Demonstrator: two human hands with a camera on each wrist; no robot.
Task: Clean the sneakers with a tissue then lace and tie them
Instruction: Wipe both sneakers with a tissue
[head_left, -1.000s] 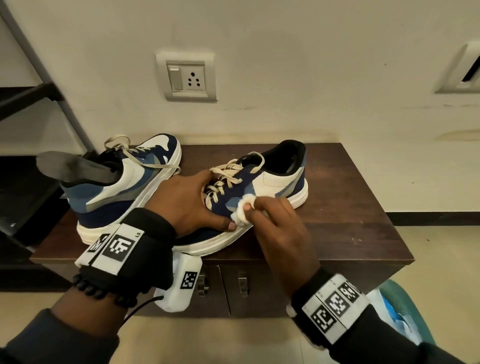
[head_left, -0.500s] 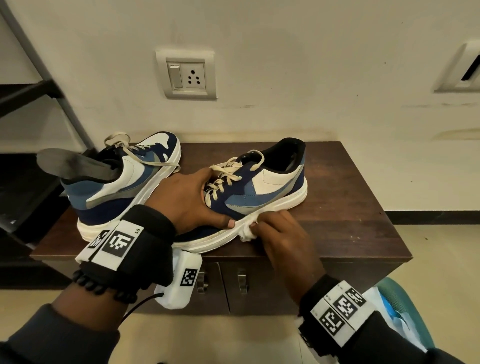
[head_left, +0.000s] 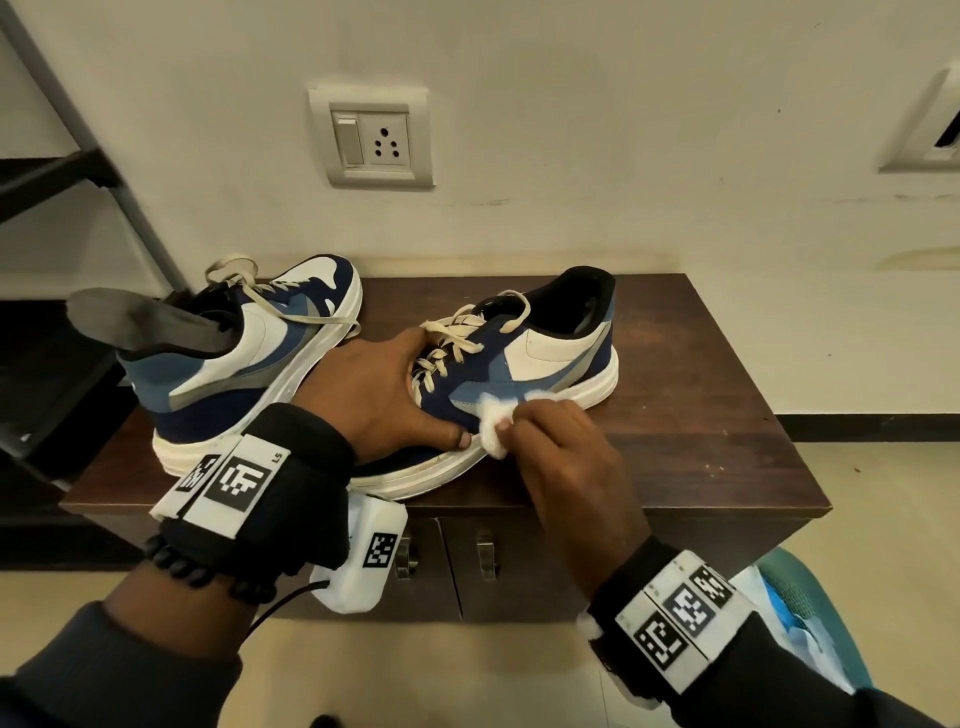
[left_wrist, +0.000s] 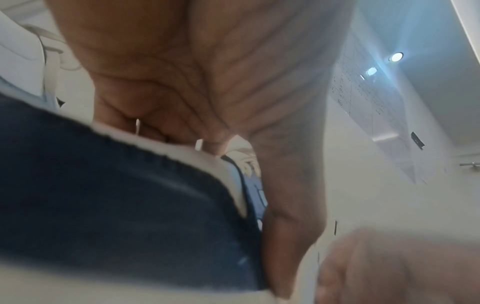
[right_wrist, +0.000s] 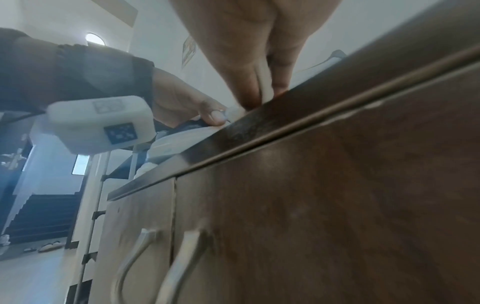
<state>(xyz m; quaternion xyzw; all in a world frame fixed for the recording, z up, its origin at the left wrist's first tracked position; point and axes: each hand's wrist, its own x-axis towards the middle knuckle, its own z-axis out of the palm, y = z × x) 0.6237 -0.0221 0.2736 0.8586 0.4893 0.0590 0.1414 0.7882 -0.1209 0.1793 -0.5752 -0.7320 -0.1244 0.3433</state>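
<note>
Right hand (head_left: 558, 457) pinches tissue (head_left: 493, 415) on near sneaker (head_left: 519, 374) side, toe-left heel-right; left hand (head_left: 384, 395) grips toe; 2nd sneaker (head_left: 249, 358) waits left.

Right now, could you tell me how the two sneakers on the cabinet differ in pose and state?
The left sneaker points its toe at the wall; the right sneaker has its heel that way. The left sneaker has a dark insole sticking out and is untouched; the right sneaker is steadied by the left hand and wiped with a tissue by the right hand. Both share blue-and-white uppers, white soles and untied cream laces.
</note>
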